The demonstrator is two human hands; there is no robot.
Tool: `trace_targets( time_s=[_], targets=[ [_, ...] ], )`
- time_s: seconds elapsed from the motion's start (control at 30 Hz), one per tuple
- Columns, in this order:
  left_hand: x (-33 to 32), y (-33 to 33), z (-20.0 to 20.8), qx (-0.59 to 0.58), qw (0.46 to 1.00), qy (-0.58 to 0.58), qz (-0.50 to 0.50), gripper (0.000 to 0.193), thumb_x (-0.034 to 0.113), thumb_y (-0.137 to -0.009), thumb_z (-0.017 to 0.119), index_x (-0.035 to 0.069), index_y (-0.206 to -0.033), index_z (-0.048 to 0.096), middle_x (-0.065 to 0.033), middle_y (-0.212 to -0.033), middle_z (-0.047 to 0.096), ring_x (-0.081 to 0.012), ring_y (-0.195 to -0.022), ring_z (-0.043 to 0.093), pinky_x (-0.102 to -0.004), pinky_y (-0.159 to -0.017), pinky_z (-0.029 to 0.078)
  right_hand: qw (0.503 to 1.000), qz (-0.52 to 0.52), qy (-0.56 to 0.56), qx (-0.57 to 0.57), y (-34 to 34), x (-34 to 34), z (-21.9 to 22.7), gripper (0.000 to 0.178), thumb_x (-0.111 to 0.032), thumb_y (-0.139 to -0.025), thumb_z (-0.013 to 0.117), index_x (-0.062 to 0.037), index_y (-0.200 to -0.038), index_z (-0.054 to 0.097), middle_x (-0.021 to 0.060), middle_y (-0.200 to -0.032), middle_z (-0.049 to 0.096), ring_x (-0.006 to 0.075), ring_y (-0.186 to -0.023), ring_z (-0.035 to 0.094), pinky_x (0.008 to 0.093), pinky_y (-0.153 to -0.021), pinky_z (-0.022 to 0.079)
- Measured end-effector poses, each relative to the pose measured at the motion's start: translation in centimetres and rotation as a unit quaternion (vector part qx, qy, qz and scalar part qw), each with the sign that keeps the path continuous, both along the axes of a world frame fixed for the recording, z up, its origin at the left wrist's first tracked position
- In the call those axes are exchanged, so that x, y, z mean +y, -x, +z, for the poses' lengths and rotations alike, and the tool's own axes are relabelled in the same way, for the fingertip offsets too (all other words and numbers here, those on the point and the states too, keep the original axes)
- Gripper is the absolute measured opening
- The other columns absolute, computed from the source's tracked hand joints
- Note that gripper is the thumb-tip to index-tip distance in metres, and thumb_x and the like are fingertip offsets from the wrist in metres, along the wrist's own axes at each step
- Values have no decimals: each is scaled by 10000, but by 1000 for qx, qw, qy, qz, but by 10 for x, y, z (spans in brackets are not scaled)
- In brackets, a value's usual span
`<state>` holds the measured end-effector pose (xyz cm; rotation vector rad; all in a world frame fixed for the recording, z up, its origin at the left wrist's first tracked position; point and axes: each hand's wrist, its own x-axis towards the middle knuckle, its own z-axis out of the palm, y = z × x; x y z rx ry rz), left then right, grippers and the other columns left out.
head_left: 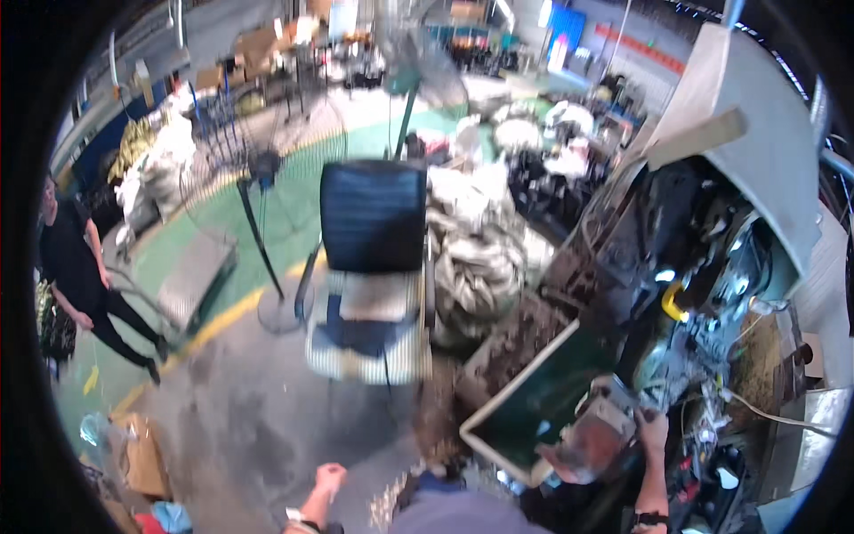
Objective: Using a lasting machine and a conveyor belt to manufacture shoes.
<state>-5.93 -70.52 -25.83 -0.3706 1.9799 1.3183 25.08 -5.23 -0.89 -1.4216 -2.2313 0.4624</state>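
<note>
On the grey workshop floor (267,418), toward its right edge, stands a big machine (712,267) under a tilted grey hood (756,151), its insides a tangle of dark parts, cables and one yellow handle (672,303). Left of it a heap of pale sacks (476,249) leans against a dark-backed chair (372,267) with a striped seat; behind the chair a pedestal fan (258,169) stands on the green-painted strip, and another person in black (76,276) walks near the floor's left edge. A green tray with a pale rim (525,409) lies tilted at the machine's foot, beside dark loose scrap (516,343).

The right hand (652,430) is raised against a rusty, rounded metal part (592,436) at the tray's near corner; its fingers look curled over the part's upper edge, though blur keeps me from telling how tightly. The left hand (329,481) hangs free above the floor's near edge, touching nothing, its fingers loosely gathered (too smeared to say more).

Judging by the hold, the part looks heavy and awkward; a firm full-palm grip, with the free hand brought across to steady it, would likely serve best.
</note>
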Motion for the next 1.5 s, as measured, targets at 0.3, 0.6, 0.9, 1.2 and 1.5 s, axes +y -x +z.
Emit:
trace_targets(
  time_s=[0.3,0.6,0.9,1.2,1.5],
  targets=[
    [10,-18,-11,44,986,29,-156,395,225,-856,752,27,-1193,692,-117,-1095,736,-181,-1029,681,-318,-906,533,992,-87,15,-93,0,-19,15,365,-372,-800,767,-67,-999,754,201,-863,718,358,-830,711,429,-733,539],
    [57,54,-7,111,980,57,-156,392,218,-820,743,22,-1157,706,-126,-1083,742,-207,-994,707,-324,-915,532,989,-87,-20,-119,-2,4,-11,387,-382,-785,758,-29,-942,741,191,-863,725,324,-821,719,426,-757,546],
    [71,26,-64,36,983,38,-178,336,201,-793,766,44,-1088,736,-83,-963,761,-166,-850,710,-306,-795,560,975,-167,-28,-146,0,0,0,411,-437,-755,771,-123,-1021,766,158,-1000,736,330,-966,705,431,-851,558],
    [-32,43,-111,131,740,310,-582,306,207,-881,497,98,-996,758,-119,-1125,718,-310,-1093,667,-419,-931,542,993,-65,-6,-100,-11,11,-26,430,-371,-858,670,-36,-1126,677,234,-1105,679,418,-1052,637,471,-907,495],
    [49,64,-38,106,990,90,-37,424,346,-821,696,116,-1177,709,-115,-1175,708,-293,-1118,660,-377,-976,505,991,120,3,-62,-30,67,-38,504,-470,-941,574,-68,-1234,658,235,-1164,672,416,-1127,612,456,-950,483]
  ],
)
